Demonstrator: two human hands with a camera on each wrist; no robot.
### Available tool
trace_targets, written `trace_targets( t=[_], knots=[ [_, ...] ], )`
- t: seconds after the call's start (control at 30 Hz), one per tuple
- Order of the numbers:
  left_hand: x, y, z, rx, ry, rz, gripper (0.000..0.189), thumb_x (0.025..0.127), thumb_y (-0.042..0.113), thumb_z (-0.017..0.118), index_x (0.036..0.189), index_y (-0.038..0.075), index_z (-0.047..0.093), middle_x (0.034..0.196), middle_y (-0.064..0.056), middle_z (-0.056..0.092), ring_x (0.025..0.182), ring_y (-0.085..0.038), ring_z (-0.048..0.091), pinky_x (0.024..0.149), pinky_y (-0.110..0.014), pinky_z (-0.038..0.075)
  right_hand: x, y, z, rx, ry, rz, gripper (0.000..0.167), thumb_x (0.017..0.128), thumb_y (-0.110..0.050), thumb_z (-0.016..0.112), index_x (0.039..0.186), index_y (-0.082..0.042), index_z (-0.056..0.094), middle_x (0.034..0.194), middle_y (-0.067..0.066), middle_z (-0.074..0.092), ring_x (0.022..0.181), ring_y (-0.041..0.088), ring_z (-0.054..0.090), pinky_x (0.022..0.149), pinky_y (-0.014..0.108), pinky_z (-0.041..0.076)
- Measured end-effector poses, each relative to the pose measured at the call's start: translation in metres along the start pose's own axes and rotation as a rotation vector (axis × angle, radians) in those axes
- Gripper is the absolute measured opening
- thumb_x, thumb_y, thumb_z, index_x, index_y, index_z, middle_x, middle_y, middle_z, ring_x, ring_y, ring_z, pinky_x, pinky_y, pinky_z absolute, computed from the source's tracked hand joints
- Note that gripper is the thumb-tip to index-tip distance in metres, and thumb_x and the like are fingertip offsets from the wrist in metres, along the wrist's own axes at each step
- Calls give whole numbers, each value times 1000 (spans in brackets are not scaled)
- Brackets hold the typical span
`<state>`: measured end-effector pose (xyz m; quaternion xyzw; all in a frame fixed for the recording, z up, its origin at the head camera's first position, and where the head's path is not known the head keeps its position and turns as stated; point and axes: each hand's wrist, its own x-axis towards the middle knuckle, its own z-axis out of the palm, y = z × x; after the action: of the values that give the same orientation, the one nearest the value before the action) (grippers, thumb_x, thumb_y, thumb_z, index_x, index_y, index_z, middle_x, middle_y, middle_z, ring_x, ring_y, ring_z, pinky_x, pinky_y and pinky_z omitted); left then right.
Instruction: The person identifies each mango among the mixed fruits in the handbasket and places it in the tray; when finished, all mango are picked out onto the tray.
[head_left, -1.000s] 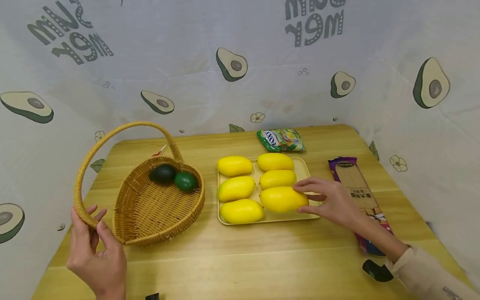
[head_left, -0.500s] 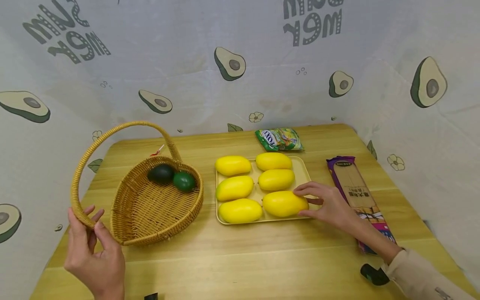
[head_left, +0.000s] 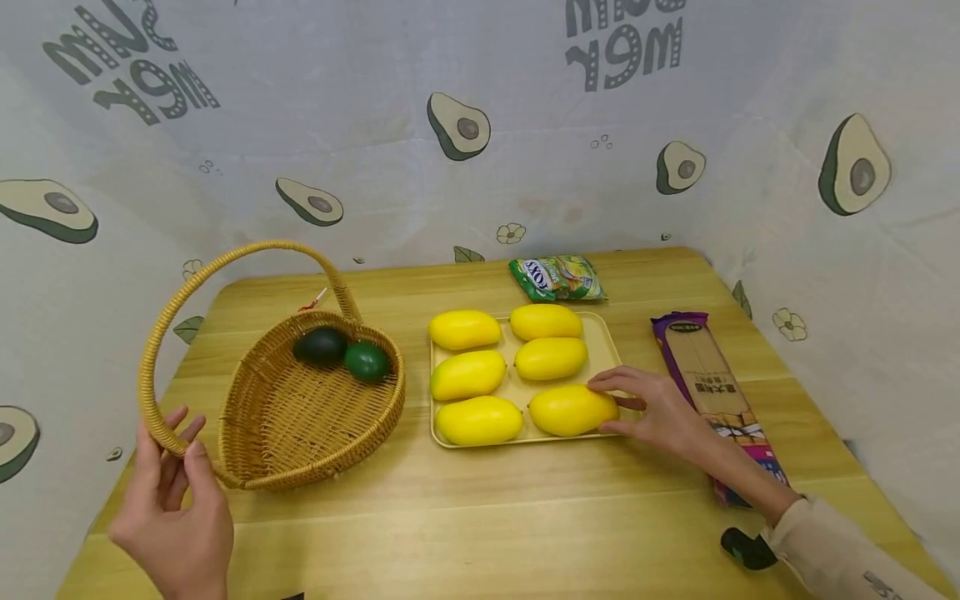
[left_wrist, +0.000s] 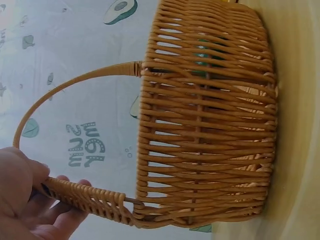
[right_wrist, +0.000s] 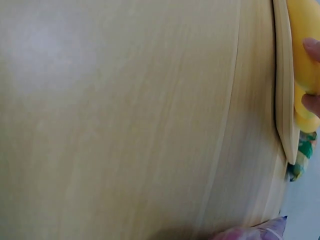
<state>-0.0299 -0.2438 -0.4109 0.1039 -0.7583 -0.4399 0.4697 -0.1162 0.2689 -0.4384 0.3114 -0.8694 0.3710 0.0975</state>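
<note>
My left hand point(head_left: 180, 517) pinches the handle point(head_left: 153, 350) of a heart-shaped wicker basket point(head_left: 307, 475), thumb on the near side. The left wrist view shows the thumb and fingers round the handle beside the woven basket wall point(left_wrist: 205, 120). Two dark green avocados point(head_left: 367, 362) lie at the basket's far side. My right hand point(head_left: 660, 412) holds the right end of a yellow mango point(head_left: 572, 410) between thumb and fingers. This mango lies at the front right of a pale yellow tray point(head_left: 600, 333). Several other mangoes point(head_left: 480, 420) rest there in two columns.
Behind the tray lies a green candy bag point(head_left: 558, 278). A purple-edged pack of noodles point(head_left: 712, 383) lies to the right, partly under the right forearm. Near the sleeve is a black object point(head_left: 747, 549). A small red-and-white item point(head_left: 315, 300) lies behind the basket.
My right hand has lowered the mango towards the near side of the tray, into line with the front-left one. My left hand has shifted slightly left on the handle.
</note>
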Motion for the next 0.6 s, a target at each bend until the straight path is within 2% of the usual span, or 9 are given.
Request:
trace_targets(
  t=[0.13,0.3,0.43,0.5,0.6],
  knots=[
    [2,3,-4,-32,-32,-43,59,105,-6,60,157,21,53,137,-12,73,116,-5,74,93,-12,58,0,1,0,7,-2,5,56,71,7,96,123,2,76,120,17,75,107,42,72,80,40,68],
    [6,2,-9,-85,-57,-53,56,102,-10,62,152,15,60,132,-11,75,115,-8,75,93,-14,58,1,1,0,-2,-6,0,58,71,7,97,124,1,74,118,15,75,107,41,72,82,42,67],
    [10,-1,-13,-239,-85,-76,50,99,-15,64,146,2,65,127,-14,77,111,-13,77,96,-17,59,2,2,0,-7,-13,-2,58,70,7,97,124,2,74,118,16,75,106,40,72,82,45,68],
    [13,-1,-16,-275,-106,-104,47,97,-15,65,143,-3,67,125,-13,78,110,-14,78,95,-18,59,3,3,0,-8,-17,-3,58,70,7,97,124,3,74,119,17,75,106,41,72,81,46,68],
    [18,1,-22,-255,-154,-144,45,98,-14,67,142,-4,67,125,-10,79,109,-12,78,93,-17,59,3,3,1,-8,-21,-8,58,71,6,97,124,2,74,120,17,75,107,41,71,82,47,68]
  ],
)
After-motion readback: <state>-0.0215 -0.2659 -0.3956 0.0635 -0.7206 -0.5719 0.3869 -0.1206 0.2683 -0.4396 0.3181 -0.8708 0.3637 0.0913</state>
